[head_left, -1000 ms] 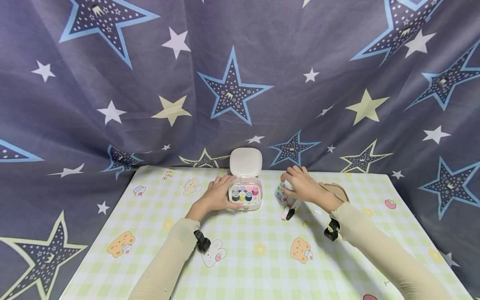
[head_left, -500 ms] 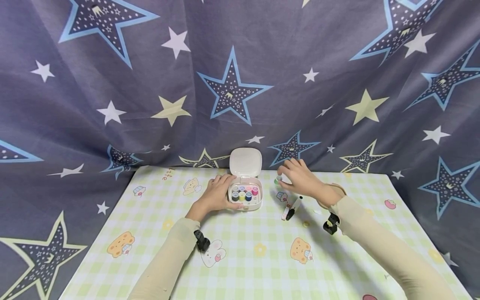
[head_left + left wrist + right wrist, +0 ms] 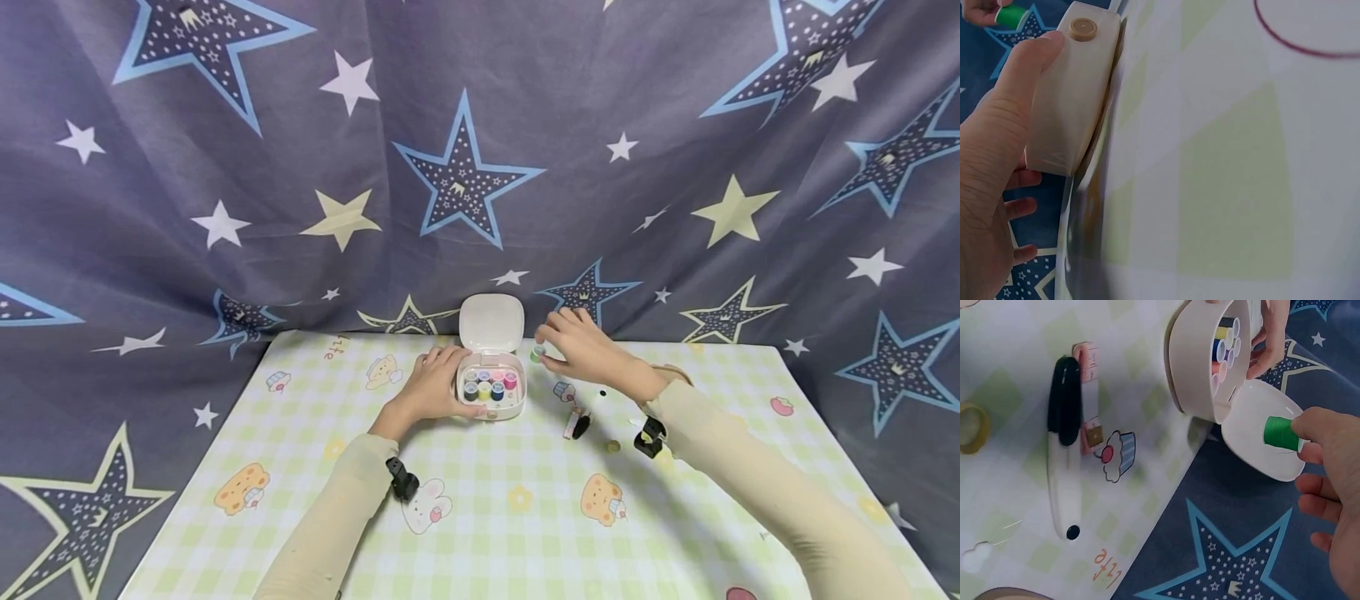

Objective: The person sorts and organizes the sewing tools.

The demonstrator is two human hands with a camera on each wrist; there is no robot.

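A small white sewing box [image 3: 512,410] stands near the table's back edge, its lid [image 3: 491,321] raised behind it. Several thread spools [image 3: 483,392] in different colours stand upright inside. My left hand [image 3: 431,389] holds the box from the left; in the left wrist view its thumb lies on the front wall [image 3: 1063,119], close to a round tan button [image 3: 1083,29]. To the right of the box, above the table, my right hand [image 3: 585,346] pinches a green thread spool [image 3: 1280,432] between thumb and fingers. In the right wrist view the spool appears in front of the lid.
Right of the box lie a black-and-white slim tool [image 3: 1065,444] and a pink-and-white measuring tape [image 3: 1089,387]. Nearby are a yellow ring-shaped item [image 3: 971,428] and a small white piece with thin wire [image 3: 977,555]. A brown-edged item [image 3: 672,372] lies partly behind the right forearm.
My right hand has lifted the green spool and moved left with it toward the box. The left hand and the box have stayed in place.
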